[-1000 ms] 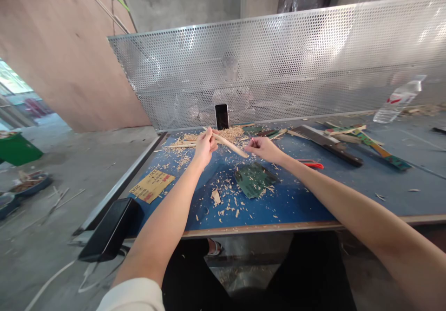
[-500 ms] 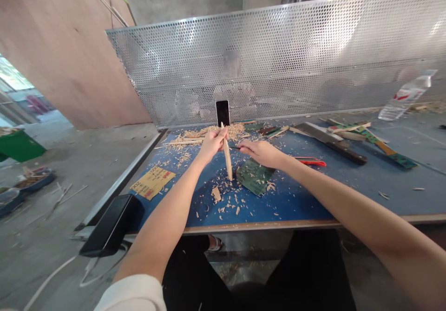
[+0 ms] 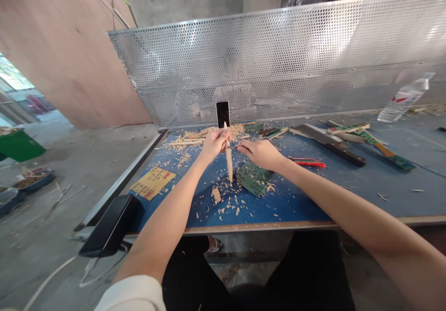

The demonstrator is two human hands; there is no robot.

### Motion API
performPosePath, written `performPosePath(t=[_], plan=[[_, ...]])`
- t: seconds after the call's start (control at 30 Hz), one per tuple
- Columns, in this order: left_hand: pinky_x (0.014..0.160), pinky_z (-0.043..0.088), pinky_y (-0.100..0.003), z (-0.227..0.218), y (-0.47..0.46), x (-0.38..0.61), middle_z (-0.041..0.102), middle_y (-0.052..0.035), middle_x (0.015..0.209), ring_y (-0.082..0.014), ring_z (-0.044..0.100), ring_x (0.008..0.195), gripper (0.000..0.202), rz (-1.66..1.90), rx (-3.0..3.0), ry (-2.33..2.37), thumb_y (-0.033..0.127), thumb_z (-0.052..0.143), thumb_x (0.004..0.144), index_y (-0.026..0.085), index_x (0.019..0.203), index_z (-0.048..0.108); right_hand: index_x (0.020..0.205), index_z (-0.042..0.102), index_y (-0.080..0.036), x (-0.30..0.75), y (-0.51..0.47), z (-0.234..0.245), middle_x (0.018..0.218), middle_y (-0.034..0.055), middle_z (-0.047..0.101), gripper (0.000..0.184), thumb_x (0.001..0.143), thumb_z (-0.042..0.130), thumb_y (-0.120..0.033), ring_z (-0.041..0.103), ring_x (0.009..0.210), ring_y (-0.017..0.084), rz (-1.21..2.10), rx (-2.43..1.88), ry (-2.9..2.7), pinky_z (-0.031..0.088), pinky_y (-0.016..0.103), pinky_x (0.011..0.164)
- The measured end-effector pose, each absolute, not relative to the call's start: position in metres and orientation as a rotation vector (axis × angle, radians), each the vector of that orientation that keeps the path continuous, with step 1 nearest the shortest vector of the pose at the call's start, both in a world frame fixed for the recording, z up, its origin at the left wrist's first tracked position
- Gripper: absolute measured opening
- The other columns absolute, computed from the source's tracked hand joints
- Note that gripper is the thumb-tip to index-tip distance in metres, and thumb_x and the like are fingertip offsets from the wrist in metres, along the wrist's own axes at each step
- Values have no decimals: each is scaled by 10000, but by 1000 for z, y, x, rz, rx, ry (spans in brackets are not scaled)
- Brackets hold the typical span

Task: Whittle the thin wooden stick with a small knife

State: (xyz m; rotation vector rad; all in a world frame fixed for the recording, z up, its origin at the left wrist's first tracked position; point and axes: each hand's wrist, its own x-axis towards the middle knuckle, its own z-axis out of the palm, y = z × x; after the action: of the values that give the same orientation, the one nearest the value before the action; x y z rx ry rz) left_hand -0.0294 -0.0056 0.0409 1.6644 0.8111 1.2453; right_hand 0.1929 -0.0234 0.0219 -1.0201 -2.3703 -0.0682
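My left hand (image 3: 215, 145) pinches a slim pale wooden stick (image 3: 229, 165) near its upper end; the stick stands nearly upright, its lower tip close to the blue tabletop. Closed around a small knife, my right hand (image 3: 257, 153) hides the handle. The knife's short blade (image 3: 232, 147) lies against the stick just below my left fingers. Under my right hand is a dark green sandpaper sheet (image 3: 256, 178), sprinkled with wood chips. A yellow sandpaper sheet (image 3: 153, 182) lies left of the stick.
A phone (image 3: 223, 114) leans upright behind my hands, beside a heap of wood shavings (image 3: 205, 134). To the right lie a red utility knife (image 3: 310, 163), a large cleaver (image 3: 329, 143) and painted wood strips. A plastic bottle (image 3: 406, 98) stands tilted near the perforated metal panel (image 3: 278, 60).
The knife blade has moved left onto the stick, with my right hand shifting slightly left. The stick's upper tip has moved a little to the right.
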Motion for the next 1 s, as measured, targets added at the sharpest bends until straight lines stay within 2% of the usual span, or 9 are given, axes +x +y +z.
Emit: performPosePath(t=[0.13, 0.3, 0.57, 0.7, 0.87, 1.0], plan=[[472, 249, -262, 41, -6, -33, 374, 56, 471, -94, 311, 429, 512, 1269, 1686, 825, 670, 606, 954, 200, 751, 628, 1161, 699, -238, 192, -25, 21, 909, 65, 770, 403, 1124, 363, -457, 618, 708, 197, -50, -981, -2356, 341, 327, 640], [483, 259, -265, 41, -5, -33, 378, 48, 484, -99, 340, 442, 548, 1277, 1704, 852, 706, 599, 943, 202, 729, 610, 1077, 741, -244, 189, -23, 17, 927, 67, 773, 409, 1117, 376, -425, 647, 778, 199, -32, -876, -2386, 383, 326, 679], [467, 236, -261, 40, 0, -32, 366, 46, 483, -99, 323, 440, 575, 1263, 1745, 837, 732, 597, 931, 203, 707, 593, 1008, 757, -244, 181, -29, 17, 816, 70, 733, 456, 1114, 380, -478, 579, 682, 181, -120, -959, -2365, 306, 333, 608], [459, 230, -266, 36, 3, -33, 349, 47, 482, -100, 320, 431, 586, 1254, 1748, 857, 745, 574, 939, 211, 697, 576, 992, 757, -258, 180, -29, 16, 802, 70, 724, 431, 1109, 404, -476, 579, 664, 184, -91, -990, -2360, 311, 340, 611], [451, 252, -270, 35, 7, -40, 306, 61, 493, -106, 318, 421, 600, 1296, 1730, 887, 775, 542, 939, 226, 696, 534, 939, 775, -283, 184, -28, 5, 686, 34, 682, 353, 1076, 494, -445, 577, 615, 183, -17, -944, -2577, 329, 326, 615], [465, 295, -274, 37, 11, -45, 385, 43, 511, -117, 377, 439, 623, 1326, 1850, 971, 803, 498, 940, 227, 704, 528, 958, 784, -282, 185, -29, 7, 756, 40, 727, 399, 1089, 448, -453, 595, 643, 181, 3, -867, -2562, 339, 323, 615]])
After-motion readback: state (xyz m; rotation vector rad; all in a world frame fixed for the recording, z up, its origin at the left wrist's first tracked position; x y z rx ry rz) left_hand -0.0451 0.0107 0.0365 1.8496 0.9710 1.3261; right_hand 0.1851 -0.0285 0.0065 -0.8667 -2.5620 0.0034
